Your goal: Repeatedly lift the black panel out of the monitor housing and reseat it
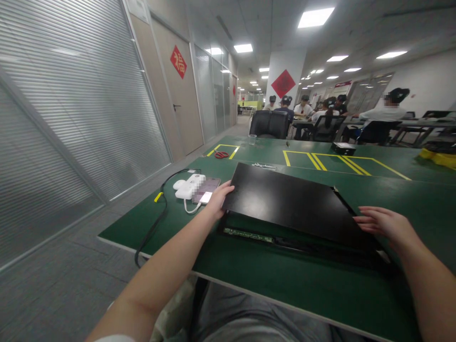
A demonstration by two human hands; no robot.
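Left grip (218, 202) holds panel (285, 199) by left edge | right grip (390, 228) loosely spread, right edge, contact unclear | panel over frame (302, 245), near side of bench (285, 278) | support edges evenly, avoid flexing

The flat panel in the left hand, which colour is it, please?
The panel is black, with a pale shine; the head view shows it.

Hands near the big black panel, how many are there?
2. The left hand holds the black panel by its left edge. The right hand is open at the right edge; I can't tell if it touches.
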